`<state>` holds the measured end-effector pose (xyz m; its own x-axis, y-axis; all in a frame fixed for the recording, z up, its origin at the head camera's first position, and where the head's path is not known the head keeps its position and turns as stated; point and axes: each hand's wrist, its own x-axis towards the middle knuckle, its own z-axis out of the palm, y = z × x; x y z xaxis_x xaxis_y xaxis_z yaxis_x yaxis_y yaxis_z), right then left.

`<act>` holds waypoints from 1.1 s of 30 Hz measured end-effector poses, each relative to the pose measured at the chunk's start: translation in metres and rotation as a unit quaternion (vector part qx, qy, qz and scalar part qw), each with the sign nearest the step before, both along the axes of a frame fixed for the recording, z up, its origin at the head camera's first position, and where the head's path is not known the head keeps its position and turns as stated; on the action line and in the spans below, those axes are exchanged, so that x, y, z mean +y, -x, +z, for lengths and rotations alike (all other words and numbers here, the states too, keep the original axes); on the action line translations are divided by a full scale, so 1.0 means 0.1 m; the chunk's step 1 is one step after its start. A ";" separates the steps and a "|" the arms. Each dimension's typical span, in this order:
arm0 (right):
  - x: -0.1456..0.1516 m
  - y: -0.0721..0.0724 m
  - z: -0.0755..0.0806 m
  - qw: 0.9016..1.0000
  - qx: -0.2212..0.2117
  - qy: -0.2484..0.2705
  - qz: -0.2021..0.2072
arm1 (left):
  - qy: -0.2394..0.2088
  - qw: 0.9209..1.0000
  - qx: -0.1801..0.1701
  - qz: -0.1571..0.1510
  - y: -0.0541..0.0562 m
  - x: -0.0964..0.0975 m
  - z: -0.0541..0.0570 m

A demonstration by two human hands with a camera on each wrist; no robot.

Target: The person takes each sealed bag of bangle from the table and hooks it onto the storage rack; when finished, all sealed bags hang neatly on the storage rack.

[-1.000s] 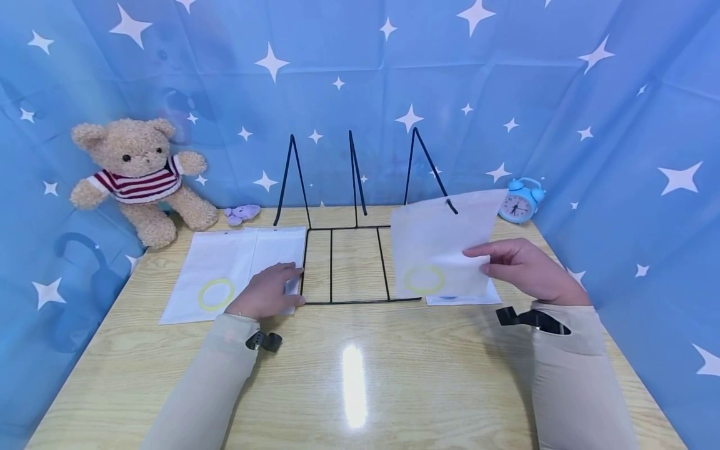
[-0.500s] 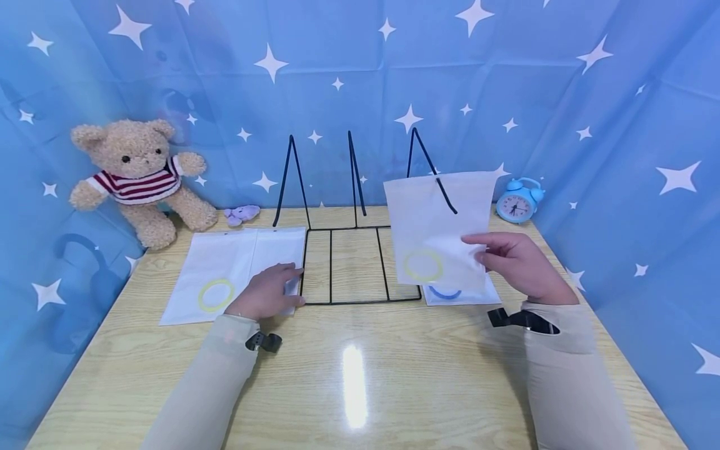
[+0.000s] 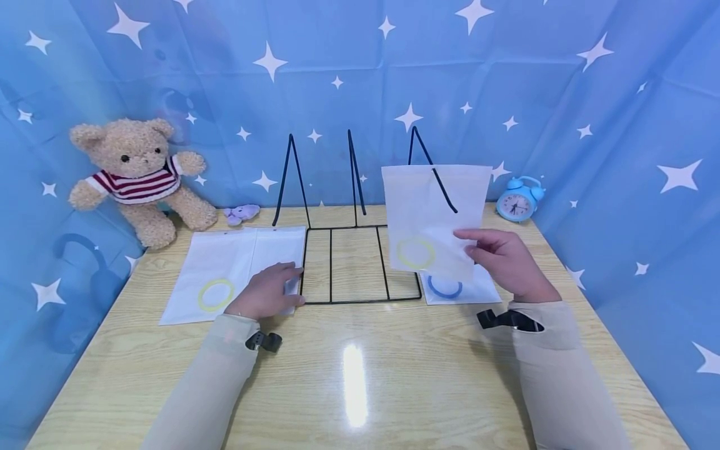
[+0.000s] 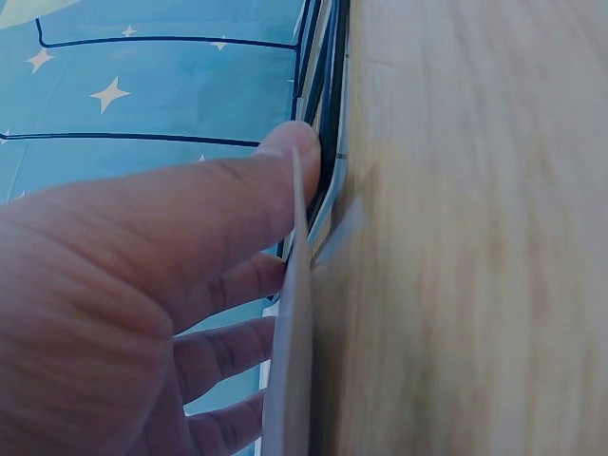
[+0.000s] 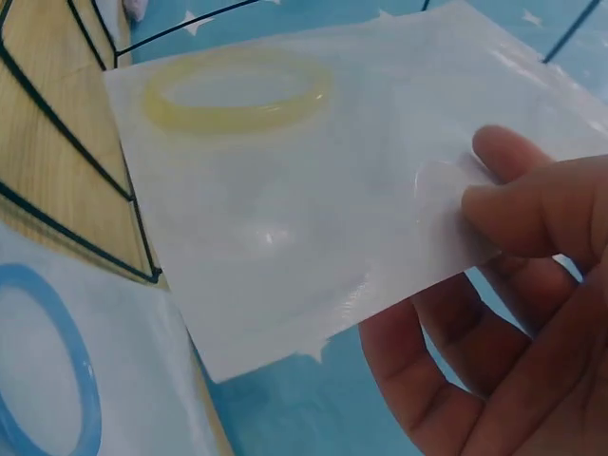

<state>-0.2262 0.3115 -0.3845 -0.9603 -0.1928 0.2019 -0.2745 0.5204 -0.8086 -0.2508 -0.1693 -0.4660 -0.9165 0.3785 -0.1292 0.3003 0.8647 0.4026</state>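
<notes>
My right hand pinches the right edge of a translucent white pouch between thumb and index finger. A yellow ring shows through the pouch. The pouch hangs at the right prong of a black wire rack; the prong's lower end shows in front of it, starting from the pouch's top edge. My left hand touches the rack's left side, index finger at the side bar and thumb at the front corner. Beneath it lie white pouches, partly covered, one with another yellow ring.
On the right, a white pouch with a blue ring lies on the table, partly behind the held pouch. A teddy bear and a small purple plush are at the back left. A blue alarm clock stands at the back right.
My right hand has moved left and up with the pouch, whose top edge is now higher along the right prong. More of the blue ring shows. My left hand has stayed put.
</notes>
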 end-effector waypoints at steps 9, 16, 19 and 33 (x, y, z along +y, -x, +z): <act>0.01 0.08 -0.13 0.996 -0.010 -0.025 0.082 | 0.000 1.000 -0.001 0.001 0.00 0.00 0.02; -0.01 0.14 -0.21 0.992 -0.054 -0.054 0.105 | 0.001 1.000 -0.002 0.002 0.00 0.00 0.01; -0.01 0.15 -0.24 0.990 -0.058 -0.067 0.112 | 0.002 1.000 -0.003 0.002 -0.01 0.00 0.01; -0.03 0.15 -0.28 0.988 -0.129 0.020 0.081 | -0.001 1.000 -0.003 -0.002 0.00 -0.01 0.01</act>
<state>-0.2416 0.3080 -0.4124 -0.9378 -0.3454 -0.0355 -0.1332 0.4523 -0.8819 -0.2506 -0.1698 -0.4654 -0.9139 0.3830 -0.1345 0.3015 0.8622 0.4070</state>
